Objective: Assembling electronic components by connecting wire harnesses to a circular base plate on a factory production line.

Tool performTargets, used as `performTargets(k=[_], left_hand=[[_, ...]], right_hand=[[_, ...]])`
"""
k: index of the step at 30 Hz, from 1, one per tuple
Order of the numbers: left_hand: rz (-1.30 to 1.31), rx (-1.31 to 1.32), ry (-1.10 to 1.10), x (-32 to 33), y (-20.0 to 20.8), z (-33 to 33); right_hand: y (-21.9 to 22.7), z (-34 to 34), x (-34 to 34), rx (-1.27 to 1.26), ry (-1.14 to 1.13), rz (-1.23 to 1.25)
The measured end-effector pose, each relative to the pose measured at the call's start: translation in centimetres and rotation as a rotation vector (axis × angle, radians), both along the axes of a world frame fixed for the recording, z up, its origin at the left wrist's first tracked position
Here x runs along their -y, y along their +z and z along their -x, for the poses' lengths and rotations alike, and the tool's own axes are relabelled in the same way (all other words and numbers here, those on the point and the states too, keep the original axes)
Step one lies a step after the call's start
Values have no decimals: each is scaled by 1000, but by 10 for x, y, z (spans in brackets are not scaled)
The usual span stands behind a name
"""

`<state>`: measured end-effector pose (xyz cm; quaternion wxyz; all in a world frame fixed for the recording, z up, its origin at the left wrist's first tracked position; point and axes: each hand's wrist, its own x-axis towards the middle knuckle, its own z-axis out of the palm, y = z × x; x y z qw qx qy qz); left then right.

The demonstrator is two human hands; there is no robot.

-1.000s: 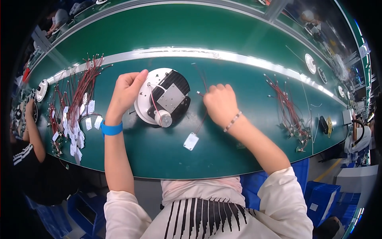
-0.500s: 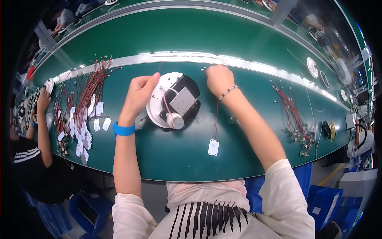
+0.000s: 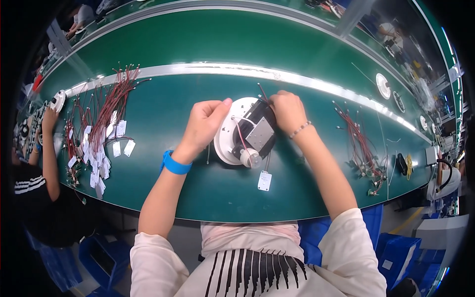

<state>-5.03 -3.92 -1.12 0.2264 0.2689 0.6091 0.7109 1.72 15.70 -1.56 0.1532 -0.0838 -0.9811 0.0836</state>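
Note:
My left hand (image 3: 204, 124) is closed on the rim of a round white and black motor assembly (image 3: 225, 141), tilted above the green table. The assembly carries a silver metal plate (image 3: 261, 135) and a small cylindrical motor (image 3: 250, 157) with a pink and white wire. At its upper right edge my right hand (image 3: 289, 113) is closed in a pinch on a dark red wire (image 3: 262, 91), whose end sticks up past the fingers. Below the assembly lies a small white rectangular module (image 3: 264, 181); its wire runs up behind the assembly.
Piled at the left are red wires (image 3: 111, 99) with white modules (image 3: 96, 161). More red wires with small circuit boards (image 3: 368, 171) lie at the right, near a black and yellow item (image 3: 408, 167). A co-worker's hand (image 3: 49, 120) is at the far left.
My left hand has carried the assembly to the right, beside my right hand. The right hand has shifted slightly right and down with the wire. The white module has barely moved.

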Motion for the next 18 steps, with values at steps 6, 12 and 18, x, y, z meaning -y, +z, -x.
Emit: performTargets(k=[6, 12, 18], left_hand=[[23, 74, -22, 1, 8, -1], [94, -4, -54, 9, -2, 8], [48, 47, -38, 6, 6, 3]], right_hand=[[-3, 32, -6, -80, -24, -44], [7, 19, 6, 94, -2, -87], [-5, 26, -9, -66, 51, -74]])
